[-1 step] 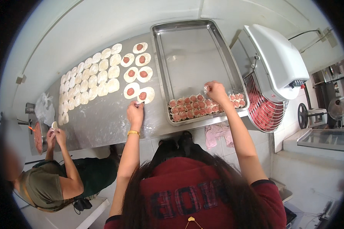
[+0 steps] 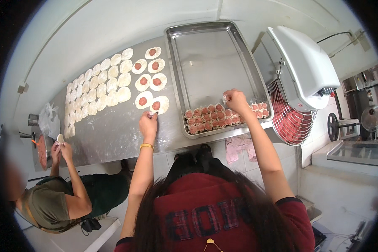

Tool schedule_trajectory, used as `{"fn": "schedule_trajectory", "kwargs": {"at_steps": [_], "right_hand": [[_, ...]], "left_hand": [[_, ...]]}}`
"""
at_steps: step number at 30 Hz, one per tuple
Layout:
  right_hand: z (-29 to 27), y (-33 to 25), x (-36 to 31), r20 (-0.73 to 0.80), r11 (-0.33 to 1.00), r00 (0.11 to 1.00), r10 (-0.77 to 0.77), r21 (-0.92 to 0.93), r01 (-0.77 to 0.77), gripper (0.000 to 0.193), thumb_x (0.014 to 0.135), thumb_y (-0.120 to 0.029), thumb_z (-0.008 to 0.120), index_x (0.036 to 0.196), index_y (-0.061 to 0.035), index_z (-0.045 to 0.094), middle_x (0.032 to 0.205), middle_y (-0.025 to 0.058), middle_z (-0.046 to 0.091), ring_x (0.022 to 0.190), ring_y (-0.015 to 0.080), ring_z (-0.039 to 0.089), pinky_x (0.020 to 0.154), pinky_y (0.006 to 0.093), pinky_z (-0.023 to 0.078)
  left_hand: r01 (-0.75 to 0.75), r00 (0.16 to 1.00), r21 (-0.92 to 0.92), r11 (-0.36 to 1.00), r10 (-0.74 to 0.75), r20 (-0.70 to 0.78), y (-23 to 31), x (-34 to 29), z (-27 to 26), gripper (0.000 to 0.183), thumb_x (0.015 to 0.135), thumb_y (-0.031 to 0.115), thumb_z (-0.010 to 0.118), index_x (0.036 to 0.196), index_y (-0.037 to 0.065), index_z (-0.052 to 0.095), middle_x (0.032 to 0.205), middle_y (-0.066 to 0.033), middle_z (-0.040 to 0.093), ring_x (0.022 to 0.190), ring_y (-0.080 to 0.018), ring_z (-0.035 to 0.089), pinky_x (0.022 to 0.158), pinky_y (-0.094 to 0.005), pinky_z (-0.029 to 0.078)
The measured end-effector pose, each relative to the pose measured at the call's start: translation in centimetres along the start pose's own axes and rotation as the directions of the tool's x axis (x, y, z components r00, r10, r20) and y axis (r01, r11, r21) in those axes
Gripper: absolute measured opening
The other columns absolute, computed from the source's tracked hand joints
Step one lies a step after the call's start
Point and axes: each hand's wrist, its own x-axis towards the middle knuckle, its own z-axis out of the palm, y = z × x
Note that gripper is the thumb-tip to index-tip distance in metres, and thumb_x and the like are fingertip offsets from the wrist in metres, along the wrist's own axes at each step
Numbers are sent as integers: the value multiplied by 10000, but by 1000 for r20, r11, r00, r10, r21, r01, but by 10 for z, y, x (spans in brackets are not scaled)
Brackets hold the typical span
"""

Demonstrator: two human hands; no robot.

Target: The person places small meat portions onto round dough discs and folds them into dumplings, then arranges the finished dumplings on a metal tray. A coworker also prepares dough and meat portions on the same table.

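On the steel table, my left hand [image 2: 148, 126] has its fingers pinched at the near edge of a round dumpling wrapper [image 2: 164, 103] topped with a dab of pink meat filling. Something small and dark shows at the fingertips. My right hand [image 2: 237, 101] is closed around a small filled dumpling [image 2: 226, 99], mostly hidden by the fingers, above the large metal tray [image 2: 175, 71]. Rows of open-topped meat dumplings [image 2: 210, 116] fill the tray's near end, just below that hand. Several more wrappers with filling [image 2: 143, 81] lie left of the tray.
Rows of plain wrappers [image 2: 101, 90] cover the table's left part. A co-worker's hands [image 2: 62, 150] hold a wrapper beside a bowl of meat filling [image 2: 43, 152] at the far left. Right of the tray stands a white mixer [image 2: 300, 63] with meat behind its wire guard.
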Motion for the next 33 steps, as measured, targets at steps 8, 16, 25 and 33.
{"fn": "schedule_trajectory", "kwargs": {"at_steps": [8,16,25,33], "right_hand": [[9,12,8,143,995,985,-98,1,99,216,675,-29,597,869,-72,683,889,163,608,839,355,599,756,415,495],[-10,9,3,303,979,931,-203,39,201,295,647,-28,603,928,-57,689,905,153,607,850,342,600,768,398,493],[-4,15,7,264,956,920,-290,122,267,249,608,-76,636,849,-46,688,833,153,640,801,334,613,725,403,494],[-11,13,11,283,976,950,-129,204,72,167,579,-82,642,740,-71,686,746,150,660,730,335,629,634,419,492]], "left_hand": [[72,997,-19,997,-72,18,12,2,1,247,739,220,704,878,23,651,808,-140,670,790,-321,640,696,-401,486],[79,997,-10,997,-79,18,12,2,0,258,736,219,704,899,23,662,797,-140,670,771,-321,642,691,-399,488],[-14,1000,-14,1000,15,10,7,3,2,263,729,206,706,845,-23,648,745,-164,652,706,-327,629,672,-395,477],[-60,997,1,998,59,49,-2,15,4,273,713,192,721,837,-42,652,727,-166,659,671,-284,639,655,-374,486]]}}
